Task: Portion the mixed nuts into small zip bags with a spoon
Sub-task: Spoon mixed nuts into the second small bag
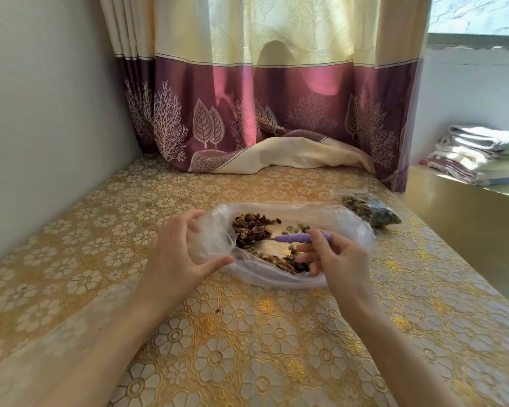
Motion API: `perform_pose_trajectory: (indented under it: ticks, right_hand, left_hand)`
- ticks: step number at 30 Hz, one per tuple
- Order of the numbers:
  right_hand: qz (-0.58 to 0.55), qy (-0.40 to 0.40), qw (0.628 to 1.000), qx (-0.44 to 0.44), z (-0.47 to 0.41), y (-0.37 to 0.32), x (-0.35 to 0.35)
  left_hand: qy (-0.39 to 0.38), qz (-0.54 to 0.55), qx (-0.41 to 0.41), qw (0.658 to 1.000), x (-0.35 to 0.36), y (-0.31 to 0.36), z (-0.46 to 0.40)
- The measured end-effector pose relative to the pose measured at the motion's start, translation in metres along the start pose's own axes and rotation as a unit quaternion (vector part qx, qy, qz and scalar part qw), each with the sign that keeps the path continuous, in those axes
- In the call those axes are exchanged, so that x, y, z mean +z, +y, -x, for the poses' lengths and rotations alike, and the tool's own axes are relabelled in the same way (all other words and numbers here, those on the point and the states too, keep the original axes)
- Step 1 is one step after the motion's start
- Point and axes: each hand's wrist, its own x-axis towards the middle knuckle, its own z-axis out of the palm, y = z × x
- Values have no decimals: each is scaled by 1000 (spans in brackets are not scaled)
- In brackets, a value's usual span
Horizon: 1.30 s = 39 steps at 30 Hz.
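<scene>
A large clear plastic bag lies open on the table and holds mixed nuts, raisins and green seeds. My left hand grips a small clear zip bag at the big bag's left side, thumb below and fingers above. My right hand holds a spoon by its purple handle. The spoon's bowl points left into the nuts and is mostly hidden. A filled small bag of nuts lies at the right behind the big bag.
The table wears a gold floral cloth. A grey wall runs along the left. A purple and cream curtain drapes onto the table's far edge. Folded towels sit on a ledge at far right.
</scene>
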Motion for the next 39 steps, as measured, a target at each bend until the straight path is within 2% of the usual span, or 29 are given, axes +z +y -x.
perform_pose_trajectory:
  ticks: [4, 7, 13, 21, 27, 35, 39]
  right_hand:
    - [-45, 18, 996, 79, -3, 1, -4]
    - [-65, 24, 992, 104, -4, 1, -6]
    - [-105, 92, 987, 80, -8, 0, -11]
    - [-154, 62, 986, 4, -1, -17, -10]
    - [-145, -9, 988, -54, 11, -22, 1]
    - [-97, -186, 970, -120, 23, -18, 14]
    - [-108, -185, 970, -113, 20, -19, 10]
  left_hand:
    - [-10, -5, -2, 1000, 0, 1, 0]
    - [-16, -2, -7, 1000, -1, 3, 0]
    - [-17, 2, -6, 1000, -1, 3, 0]
    - [-11, 18, -22, 1000, 0, 1, 0]
    - [-6, 41, -42, 998, 2, -4, -2]
    - [0, 46, -27, 999, 2, -2, -1]
    - [11, 53, -25, 998, 1, 0, -1]
